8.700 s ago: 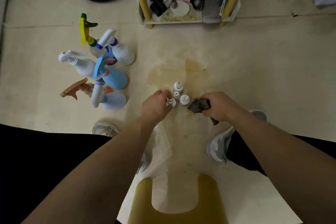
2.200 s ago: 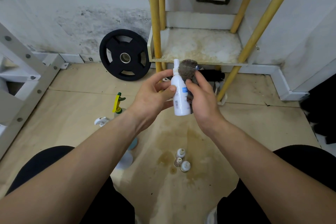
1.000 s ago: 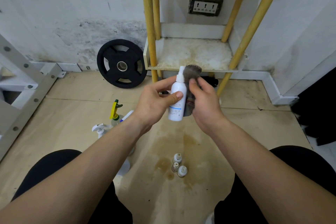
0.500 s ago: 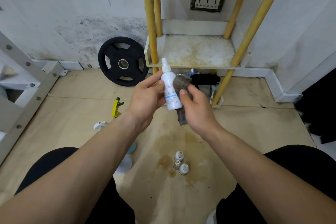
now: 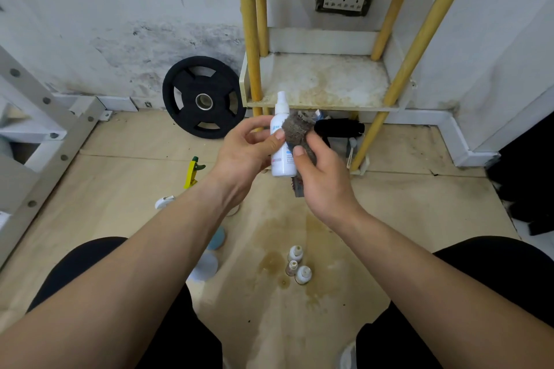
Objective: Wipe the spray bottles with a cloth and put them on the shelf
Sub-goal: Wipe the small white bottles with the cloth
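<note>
Fingers (image 5: 253, 126) of my left hand (image 5: 239, 159) are curling round the small white spray bottle (image 5: 283, 164), thumb pressing on its front, and are holding it upright in the air at mid-scene. My right hand (image 5: 325, 180) is gripping a grey-brown cloth (image 5: 296, 127) and pressing it against the right side of the bottle. A strip of the cloth is hanging below the bottle's base. Bottle and cloth are hovering in front of the shelf (image 5: 326, 81), just nearer than its stained white board, which is sitting between yellow posts (image 5: 248, 24). Three small capped bottles (image 5: 296, 266) are standing close together on the wooden floor (image 5: 404, 204), near me and below my hands (on a brownish stain). Several larger trigger sprayers (image 5: 194, 169) are standing on the floor to the left, partly hidden by my left forearm (image 5: 135, 263). A black weight plate (image 5: 204, 100) is leaning against the far wall (image 5: 105, 9), left of the shelf.
</note>
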A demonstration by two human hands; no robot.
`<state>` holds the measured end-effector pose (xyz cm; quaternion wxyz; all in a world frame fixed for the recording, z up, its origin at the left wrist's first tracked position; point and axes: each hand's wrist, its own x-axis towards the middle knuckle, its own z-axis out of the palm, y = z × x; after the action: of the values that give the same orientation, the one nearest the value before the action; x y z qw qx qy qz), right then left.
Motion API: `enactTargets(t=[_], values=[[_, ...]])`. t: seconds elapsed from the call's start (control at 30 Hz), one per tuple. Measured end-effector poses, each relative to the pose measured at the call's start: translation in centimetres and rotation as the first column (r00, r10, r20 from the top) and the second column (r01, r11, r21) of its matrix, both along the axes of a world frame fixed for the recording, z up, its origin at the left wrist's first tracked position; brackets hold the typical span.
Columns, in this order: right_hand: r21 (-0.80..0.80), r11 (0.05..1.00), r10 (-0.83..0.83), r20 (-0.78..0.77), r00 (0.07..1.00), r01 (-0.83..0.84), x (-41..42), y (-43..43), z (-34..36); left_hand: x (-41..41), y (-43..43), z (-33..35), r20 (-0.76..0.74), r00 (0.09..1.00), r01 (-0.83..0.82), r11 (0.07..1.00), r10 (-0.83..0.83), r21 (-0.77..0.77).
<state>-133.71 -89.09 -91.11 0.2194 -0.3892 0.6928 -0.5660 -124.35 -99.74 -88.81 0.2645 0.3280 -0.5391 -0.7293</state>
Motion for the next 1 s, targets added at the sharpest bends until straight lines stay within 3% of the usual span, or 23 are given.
enactTargets(t=[0.07,0.2,0.3,0.57,0.73,0.9,0.97,1.0], values=[[-0.013,1.000,-0.014,-0.008,1.000,0.014,0.0,0.1,0.0,0.0,-0.1,0.2,-0.015,1.000,0.012,0.999,-0.013,-0.041],[-0.073,0.996,-0.038,0.117,0.992,0.047,-0.7,0.0,0.9,0.0,0.9,0.4,0.074,0.995,0.079,0.957,-0.060,-0.279],[-0.115,0.992,-0.046,0.081,0.996,0.055,-1.5,-0.1,1.5,-0.2,1.4,0.4,0.109,0.992,0.107,0.900,-0.067,-0.423],[-0.144,0.982,-0.092,0.185,0.978,0.120,-3.7,0.4,2.4,-0.3,0.5,0.1,0.267,0.957,0.263,0.715,-0.110,-0.648],[-0.143,0.989,-0.007,0.233,0.972,0.041,-5.1,0.8,2.7,0.0,-0.3,0.7,0.264,0.927,0.373,0.742,-0.268,-0.558],[-0.188,0.957,0.279,0.398,0.874,-0.219,-6.6,1.6,3.0,1.6,-1.6,1.1,0.119,0.872,0.489,0.845,-0.475,-0.217],[-0.159,0.955,0.294,0.371,0.881,-0.252,-6.7,1.7,2.8,2.0,-1.8,1.0,0.098,0.843,0.538,0.831,-0.529,-0.137],[-0.125,0.963,0.267,0.319,0.909,-0.239,-6.6,1.7,2.7,2.0,-1.6,0.9,0.132,0.845,0.535,0.826,-0.519,-0.179]])
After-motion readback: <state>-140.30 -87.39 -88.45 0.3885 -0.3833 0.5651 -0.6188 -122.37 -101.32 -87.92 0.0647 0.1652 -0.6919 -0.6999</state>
